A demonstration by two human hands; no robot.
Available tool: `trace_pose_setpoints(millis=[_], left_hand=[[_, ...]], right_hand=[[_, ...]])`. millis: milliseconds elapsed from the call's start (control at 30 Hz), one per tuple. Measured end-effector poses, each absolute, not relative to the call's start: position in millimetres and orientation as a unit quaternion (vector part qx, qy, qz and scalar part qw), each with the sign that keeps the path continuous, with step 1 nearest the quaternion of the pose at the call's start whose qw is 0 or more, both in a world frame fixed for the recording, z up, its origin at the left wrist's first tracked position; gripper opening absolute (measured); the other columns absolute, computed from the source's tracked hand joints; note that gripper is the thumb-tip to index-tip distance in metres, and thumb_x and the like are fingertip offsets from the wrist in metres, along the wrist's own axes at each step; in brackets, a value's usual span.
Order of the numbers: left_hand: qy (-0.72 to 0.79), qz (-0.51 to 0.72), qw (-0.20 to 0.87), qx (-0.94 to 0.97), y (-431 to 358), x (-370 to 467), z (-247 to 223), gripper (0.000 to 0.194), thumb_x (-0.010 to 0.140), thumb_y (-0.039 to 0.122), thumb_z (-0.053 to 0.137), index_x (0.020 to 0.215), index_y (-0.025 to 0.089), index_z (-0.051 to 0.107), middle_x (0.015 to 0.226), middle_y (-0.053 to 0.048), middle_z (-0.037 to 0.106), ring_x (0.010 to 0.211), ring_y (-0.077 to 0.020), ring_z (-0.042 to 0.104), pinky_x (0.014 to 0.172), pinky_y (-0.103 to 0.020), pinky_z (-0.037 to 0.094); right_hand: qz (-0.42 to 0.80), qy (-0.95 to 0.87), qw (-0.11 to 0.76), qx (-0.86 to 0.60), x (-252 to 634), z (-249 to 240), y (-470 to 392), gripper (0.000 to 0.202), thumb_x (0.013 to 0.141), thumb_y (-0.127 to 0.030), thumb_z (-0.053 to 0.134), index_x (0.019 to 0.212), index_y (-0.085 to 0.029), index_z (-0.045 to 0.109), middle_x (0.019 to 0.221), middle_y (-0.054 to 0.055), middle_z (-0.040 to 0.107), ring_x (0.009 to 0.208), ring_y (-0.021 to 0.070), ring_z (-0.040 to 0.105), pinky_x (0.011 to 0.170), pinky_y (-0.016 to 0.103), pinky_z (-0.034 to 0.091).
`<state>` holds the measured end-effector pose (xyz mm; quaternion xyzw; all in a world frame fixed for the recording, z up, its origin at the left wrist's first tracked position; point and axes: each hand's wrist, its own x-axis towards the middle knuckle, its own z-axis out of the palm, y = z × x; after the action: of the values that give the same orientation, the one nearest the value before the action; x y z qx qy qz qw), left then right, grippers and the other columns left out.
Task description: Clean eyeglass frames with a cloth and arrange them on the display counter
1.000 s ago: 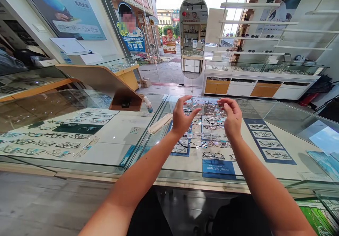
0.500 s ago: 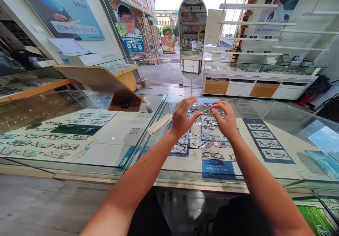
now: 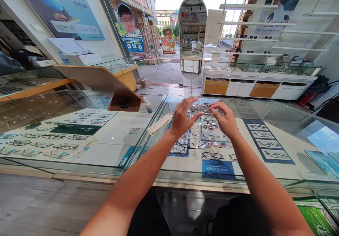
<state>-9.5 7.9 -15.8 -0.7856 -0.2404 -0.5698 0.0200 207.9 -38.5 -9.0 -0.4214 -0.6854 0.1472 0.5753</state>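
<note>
Over the glass display counter, both my hands are raised at a pair of thin-rimmed eyeglasses. My left hand has its fingers curved, with the thumb tip at the near side of the glasses. From the other side, my right hand pinches the frame between thumb and fingers. The fine rims blend with the frames beneath, so their outline is hard to make out. Below my hands, under the glass, several eyeglasses lie in rows. A folded cream cloth rests left of my left hand.
A small spray bottle stands on the counter beside a tilted wooden-backed stand. More eyeglasses fill the left case. Blue display cards lie inside the counter. Beyond it hangs an oval mirror.
My right hand has shifted slightly left, closer to my left hand. The left hand stays almost in place, and the eyeglasses remain between them.
</note>
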Motion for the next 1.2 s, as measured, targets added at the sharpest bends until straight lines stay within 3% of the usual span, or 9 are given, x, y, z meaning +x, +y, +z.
trace_pose_setpoints(millis=[333,567,833,1067,1200], left_hand=[[-0.219,-0.568,-0.030,-0.793,4,-7,-16,0.056,0.096,0.040,0.084,0.144,0.025,0.059,0.130,-0.011,0.076,0.118,-0.0266,0.077,0.102,-0.046,0.063],[-0.215,-0.569,-0.136,-0.782,2,-6,-14,0.060,0.093,0.034,0.087,0.146,0.027,0.060,0.134,-0.012,0.077,0.121,-0.0282,0.078,0.100,-0.046,0.067],[-0.208,-0.566,-0.225,-0.766,8,-5,-19,0.061,0.092,0.037,0.087,0.146,0.026,0.061,0.138,-0.015,0.074,0.125,-0.0305,0.077,0.098,-0.044,0.069],[-0.186,-0.552,-0.284,-0.761,9,-6,-18,0.061,0.094,0.033,0.085,0.148,0.027,0.059,0.139,-0.015,0.074,0.114,-0.0272,0.081,0.095,-0.042,0.071],[-0.181,-0.549,-0.291,-0.763,12,-8,-18,0.060,0.095,0.035,0.083,0.149,0.028,0.059,0.137,-0.015,0.074,0.117,-0.0269,0.080,0.094,-0.041,0.071]], right_hand=[[0.177,-0.683,0.572,-0.419,209,-12,-36,0.025,0.102,-0.048,0.065,0.093,-0.026,0.076,0.116,0.007,0.077,0.118,0.0283,0.068,0.111,0.050,0.045],[0.341,-0.637,0.562,-0.403,211,-12,-34,0.030,0.092,-0.055,0.076,0.090,-0.025,0.077,0.127,0.009,0.079,0.125,0.0302,0.069,0.111,0.050,0.049],[0.403,-0.603,0.555,-0.407,210,-8,-35,0.037,0.082,-0.062,0.084,0.091,-0.026,0.080,0.112,0.006,0.083,0.115,0.0290,0.072,0.111,0.050,0.052],[0.422,-0.595,0.546,-0.413,212,-10,-34,0.032,0.081,-0.055,0.086,0.091,-0.025,0.081,0.104,0.004,0.082,0.107,0.0256,0.071,0.108,0.046,0.051],[0.460,-0.578,0.540,-0.404,216,-14,-32,0.033,0.083,-0.054,0.087,0.097,-0.025,0.083,0.107,0.004,0.082,0.106,0.0242,0.072,0.109,0.045,0.051]])
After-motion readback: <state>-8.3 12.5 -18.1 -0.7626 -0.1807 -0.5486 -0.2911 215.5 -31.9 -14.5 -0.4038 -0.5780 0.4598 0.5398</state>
